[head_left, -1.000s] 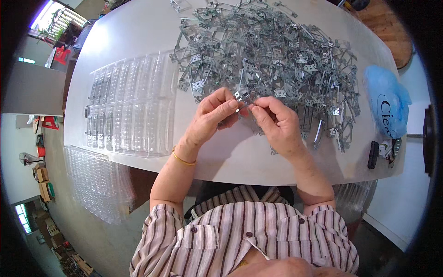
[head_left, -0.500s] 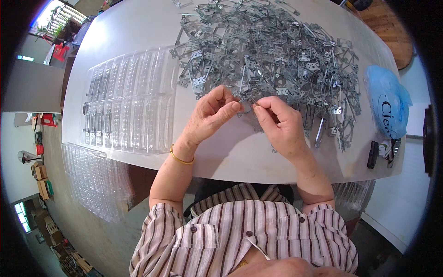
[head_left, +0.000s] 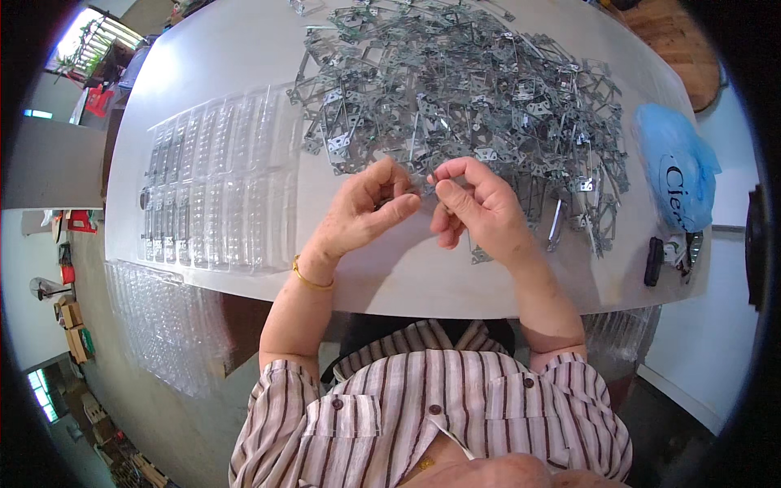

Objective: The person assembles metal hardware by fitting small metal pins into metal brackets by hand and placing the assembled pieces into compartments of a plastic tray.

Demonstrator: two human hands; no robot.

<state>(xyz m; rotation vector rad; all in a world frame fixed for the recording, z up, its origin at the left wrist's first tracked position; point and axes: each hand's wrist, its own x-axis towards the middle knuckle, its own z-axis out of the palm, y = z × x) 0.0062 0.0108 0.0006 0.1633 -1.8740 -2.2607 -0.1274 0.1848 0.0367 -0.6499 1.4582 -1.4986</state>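
Head view, with the clock laid on its middle: two bare hands meet near the centre, just short of the heap. The left hand (head_left: pixel 366 203) has its thumb stretched toward 3 o'clock, fingers curled above it. Facing it, the right hand (head_left: pixel 480 207) has thumb and forefinger bent close together, the lower fingers curled beneath. The fingertips of the two hands are near each other but apart. From where I stand, whatever lies between them blurs into the grey behind, so I cannot tell whether either pinch is clamped on a part.

The metal parts (head_left: pixel 460 89) lie tangled in a wide heap from 12 to 2 o'clock on the pale table (head_left: pixel 382 289). At 10 o'clock lies a clear tray (head_left: pixel 244 187), more parts in the slots along its 9 o'clock end. Further clear trays (head_left: pixel 167 325) sit below the table edge at 8 o'clock.

Toward 3 o'clock, a blue bag (head_left: pixel 675 167) rests near the table's rim, a small black object (head_left: pixel 652 262) just below it. A gold bangle (head_left: pixel 311 275) circles the left wrist, and a striped shirt (head_left: pixel 439 382) fills 6 o'clock.
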